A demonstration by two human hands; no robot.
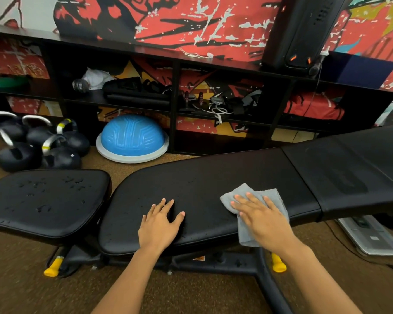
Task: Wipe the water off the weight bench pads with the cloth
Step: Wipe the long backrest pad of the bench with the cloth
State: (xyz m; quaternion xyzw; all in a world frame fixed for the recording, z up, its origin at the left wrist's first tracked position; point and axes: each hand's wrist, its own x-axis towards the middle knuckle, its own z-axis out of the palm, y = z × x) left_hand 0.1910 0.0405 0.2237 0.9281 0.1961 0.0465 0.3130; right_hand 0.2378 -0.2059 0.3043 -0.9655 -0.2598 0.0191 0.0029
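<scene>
Gym carpet lies under the bench, whose back pad (213,189) carries the grey cloth (256,214), pressed flat by the open right hand (263,216). Left of the cloth, the left hand (160,223) rests open. Beyond it, the seat pad (48,200) remains beaded, unwiped.

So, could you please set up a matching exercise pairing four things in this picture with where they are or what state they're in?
Things:
1. cloth
2. left hand
3. seat pad
4. balance dome

Places or states:
A. on the floor by the shelf
B. dotted with water drops
C. flat and bare on the long pad
D. pressed under the right hand

Pairs: 1-D, 2-C, 3-B, 4-A

The right hand lies flat on the cloth on the long pad, and the shelf stands behind the dome.
</scene>
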